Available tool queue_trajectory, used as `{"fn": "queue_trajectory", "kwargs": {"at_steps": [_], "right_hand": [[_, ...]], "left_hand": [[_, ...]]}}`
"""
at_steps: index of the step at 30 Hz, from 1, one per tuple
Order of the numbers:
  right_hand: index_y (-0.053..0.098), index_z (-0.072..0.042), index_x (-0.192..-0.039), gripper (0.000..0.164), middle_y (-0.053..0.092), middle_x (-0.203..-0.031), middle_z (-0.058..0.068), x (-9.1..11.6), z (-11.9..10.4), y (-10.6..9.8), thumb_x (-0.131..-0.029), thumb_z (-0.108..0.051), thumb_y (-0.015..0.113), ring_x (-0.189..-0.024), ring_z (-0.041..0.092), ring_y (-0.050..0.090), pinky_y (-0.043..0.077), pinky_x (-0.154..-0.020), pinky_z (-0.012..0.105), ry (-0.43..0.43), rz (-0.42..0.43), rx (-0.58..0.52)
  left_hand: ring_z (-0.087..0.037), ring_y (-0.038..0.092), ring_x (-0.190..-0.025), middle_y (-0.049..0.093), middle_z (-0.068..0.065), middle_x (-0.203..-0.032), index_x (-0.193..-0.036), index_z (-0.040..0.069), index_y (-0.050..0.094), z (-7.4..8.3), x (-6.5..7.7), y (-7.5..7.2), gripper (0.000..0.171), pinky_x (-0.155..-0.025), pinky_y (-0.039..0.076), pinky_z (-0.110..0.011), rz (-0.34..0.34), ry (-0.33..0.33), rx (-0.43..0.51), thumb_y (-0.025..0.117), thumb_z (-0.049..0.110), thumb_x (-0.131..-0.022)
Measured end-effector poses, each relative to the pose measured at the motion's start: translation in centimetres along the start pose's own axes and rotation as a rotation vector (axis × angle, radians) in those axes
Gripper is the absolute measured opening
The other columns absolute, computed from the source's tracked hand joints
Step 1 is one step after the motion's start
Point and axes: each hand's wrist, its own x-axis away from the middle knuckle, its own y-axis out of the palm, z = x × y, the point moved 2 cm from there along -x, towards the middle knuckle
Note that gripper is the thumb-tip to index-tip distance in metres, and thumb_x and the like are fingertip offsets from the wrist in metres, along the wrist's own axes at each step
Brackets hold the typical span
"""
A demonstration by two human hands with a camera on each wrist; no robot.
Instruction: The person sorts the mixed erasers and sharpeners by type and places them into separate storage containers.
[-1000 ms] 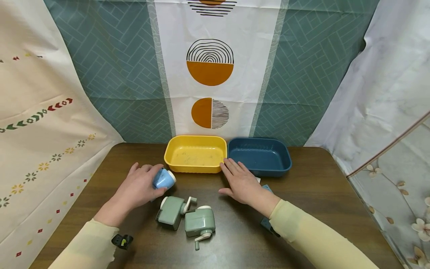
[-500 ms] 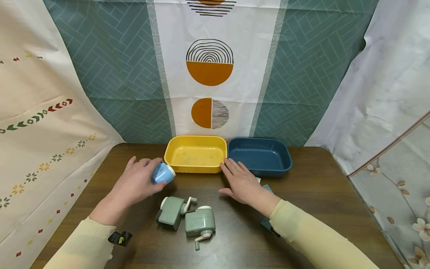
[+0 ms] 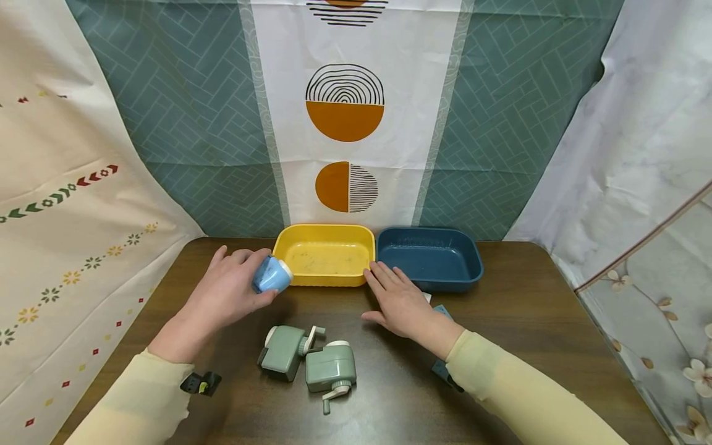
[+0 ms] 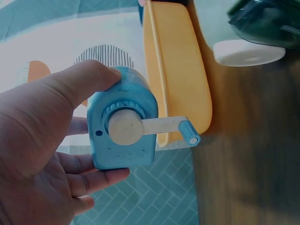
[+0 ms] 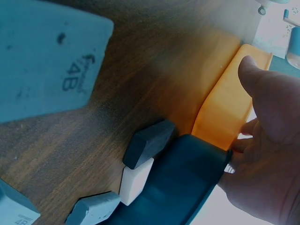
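Since the frame a second ago, your left hand [image 3: 222, 295] has moved the light-blue plastic hand-crank sharpener [image 3: 271, 274] farther from you, up to the near left corner of the yellow rectangular plastic tray [image 3: 334, 280]; your right hand [image 3: 405, 311] has stayed put. Your left thumb and fingers pinch the sharpener's body, its white crank sticking out clear of your grip. Your right hand is flat, fingers straight, gripping nothing, its fingertips at the corner where the yellow tray meets the dark-blue rectangular plastic tray [image 3: 447, 286]. Nearer you on the brown wood-grain table [image 3: 528, 346] are two sage-green plastic hand-crank sharpeners [image 3: 332, 369], side by side. A black rectangular block [image 5: 149, 144] and a white rectangular block [image 5: 136, 182] lie beside the dark-blue tray.
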Motion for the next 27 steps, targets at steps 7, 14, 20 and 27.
{"fn": "queue_trajectory", "kwargs": {"at_steps": [7, 14, 20, 27], "right_hand": [[0.032, -0.002, -0.173, 0.092, 0.026, -0.180, 0.019, 0.1, -0.1, -0.2, -0.108, -0.057, 0.068, -0.167, 0.035, 0.023, 0.020, -0.135, 0.054, -0.010, 0.017, -0.009], [0.036, -0.001, -0.171, 0.091, 0.029, -0.179, 0.020, 0.1, 0.0, -0.1, -0.107, -0.056, 0.070, -0.166, 0.036, 0.026, 0.022, -0.134, 0.055, -0.018, 0.039, -0.015], [0.034, -0.001, -0.172, 0.093, 0.028, -0.179, 0.020, 0.1, -0.1, -0.2, -0.106, -0.057, 0.070, -0.166, 0.036, 0.025, 0.022, -0.134, 0.055, -0.019, 0.032, -0.013], [0.035, -0.001, -0.171, 0.093, 0.029, -0.179, 0.021, 0.1, 0.0, -0.1, -0.106, -0.056, 0.071, -0.166, 0.036, 0.027, 0.024, -0.134, 0.055, -0.030, 0.048, -0.002]], "left_hand": [[-0.047, 0.067, -0.116, 0.070, -0.028, -0.128, -0.147, 0.000, 0.062, 0.3, -1.2, -0.3, 0.075, -0.118, 0.029, -0.078, 0.022, 0.019, -0.002, 0.092, 0.032, -0.087], [-0.047, 0.066, -0.118, 0.070, -0.029, -0.130, -0.148, -0.002, 0.061, 0.6, -2.7, -0.5, 0.074, -0.118, 0.030, -0.078, 0.015, 0.024, -0.013, 0.090, 0.033, -0.089], [-0.047, 0.064, -0.121, 0.068, -0.030, -0.134, -0.151, -0.002, 0.059, 0.7, -3.6, -0.6, 0.076, -0.122, 0.026, -0.078, -0.014, 0.006, -0.003, 0.089, 0.033, -0.091], [-0.047, 0.063, -0.124, 0.067, -0.031, -0.137, -0.154, -0.001, 0.058, 0.7, -4.7, -0.5, 0.078, -0.123, 0.025, -0.077, -0.013, 0.001, -0.001, 0.087, 0.034, -0.092]]}}
